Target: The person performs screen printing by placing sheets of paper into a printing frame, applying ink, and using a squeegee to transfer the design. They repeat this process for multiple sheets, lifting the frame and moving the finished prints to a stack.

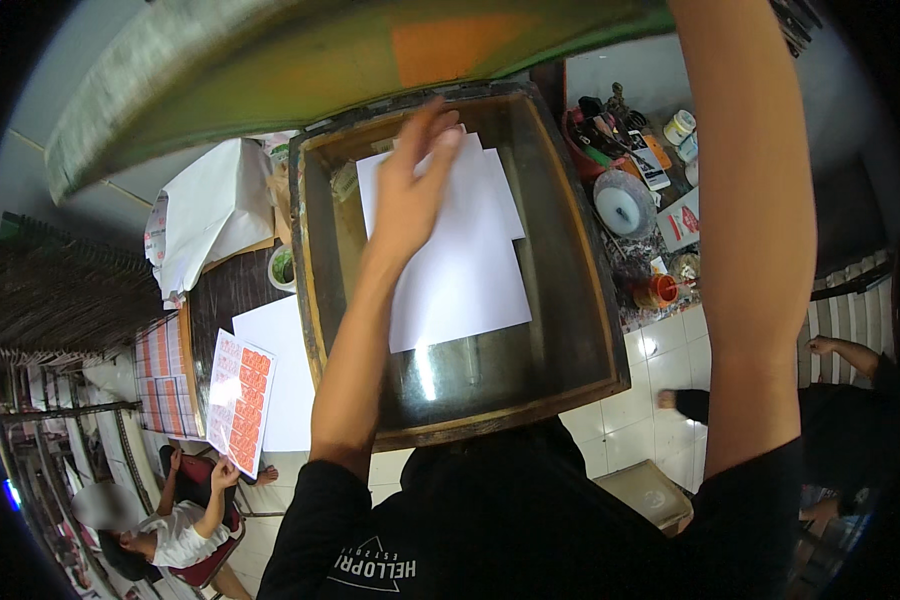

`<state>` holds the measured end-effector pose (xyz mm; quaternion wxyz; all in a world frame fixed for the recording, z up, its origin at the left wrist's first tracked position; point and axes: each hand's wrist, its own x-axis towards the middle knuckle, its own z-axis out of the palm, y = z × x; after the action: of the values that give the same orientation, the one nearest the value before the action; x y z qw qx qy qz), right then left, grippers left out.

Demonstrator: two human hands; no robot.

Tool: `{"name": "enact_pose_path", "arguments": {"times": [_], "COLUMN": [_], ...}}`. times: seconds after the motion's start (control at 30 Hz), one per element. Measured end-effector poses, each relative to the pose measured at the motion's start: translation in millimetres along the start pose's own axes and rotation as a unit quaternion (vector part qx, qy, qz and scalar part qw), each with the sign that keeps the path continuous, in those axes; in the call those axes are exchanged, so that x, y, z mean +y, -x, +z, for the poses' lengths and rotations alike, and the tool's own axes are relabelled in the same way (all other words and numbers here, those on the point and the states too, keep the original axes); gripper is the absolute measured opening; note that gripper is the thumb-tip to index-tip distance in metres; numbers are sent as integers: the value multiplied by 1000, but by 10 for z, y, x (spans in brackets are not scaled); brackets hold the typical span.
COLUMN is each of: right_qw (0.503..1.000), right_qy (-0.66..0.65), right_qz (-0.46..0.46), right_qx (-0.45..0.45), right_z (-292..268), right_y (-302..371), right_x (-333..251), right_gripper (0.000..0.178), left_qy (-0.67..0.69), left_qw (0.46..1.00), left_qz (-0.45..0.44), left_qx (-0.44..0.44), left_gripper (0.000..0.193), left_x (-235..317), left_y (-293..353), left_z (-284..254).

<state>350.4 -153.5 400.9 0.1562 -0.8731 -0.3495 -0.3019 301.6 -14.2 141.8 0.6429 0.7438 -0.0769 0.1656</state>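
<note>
White sheets of paper (460,270) lie overlapping on a glass-topped wooden-framed table (490,385). Over the upper part of the sheets is my left hand (413,190), fingers stretched out and slightly blurred. It holds nothing that I can see; whether it touches the paper, I cannot tell. Above the table's far edge stands a raised screen frame (310,105), its yellow-green surface carrying an orange patch (445,48). My right arm reaches up along the right side and leaves the picture at the top, so the right hand is out of sight.
Left of the table are a blank white sheet (280,355) and a small bowl with green contents (282,267). A seated person (185,535) holds a red-printed sheet (238,405). On the right, a cluttered surface bears a round white-lidded tub (620,208) and an orange-red jar (655,291); another person is beyond.
</note>
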Motion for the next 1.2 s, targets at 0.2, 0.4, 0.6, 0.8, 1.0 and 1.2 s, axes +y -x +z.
{"name": "enact_pose_path", "arguments": {"times": [0.2, 0.4, 0.6, 0.8, 1.0, 1.2], "right_qw": [969, 977, 974, 973, 949, 933], "right_qy": [-149, -140, -104, -41, -88, -118], "right_qz": [98, 10, -13, -46, -64, -112], "right_qx": [-169, -161, -202, -225, -295, -322], "right_z": [-52, 1544, 3239, 3773, 3713, 3250], "right_y": [577, 496, 527, 393, 415, 1000], "right_x": [-528, 309, 664, 602, 553, 243], "right_gripper": [25, 37, 32, 33, 28, 32], "left_qy": [270, 268, 184, 186, 176, 191], "left_qw": [963, 882, 869, 862, 865, 871], "left_qz": [-27, -382, -455, -458, -458, -439], "left_qx": [-12, 63, 68, 113, 105, 114], "left_gripper": [40, 35, 30, 21, 18, 18], "left_x": [796, 372, -29, -60, -135, -65], "left_y": [1719, 2791, 3007, 3021, 3083, 2974], "left_z": [-931, -572, -499, -478, -500, -495]}}
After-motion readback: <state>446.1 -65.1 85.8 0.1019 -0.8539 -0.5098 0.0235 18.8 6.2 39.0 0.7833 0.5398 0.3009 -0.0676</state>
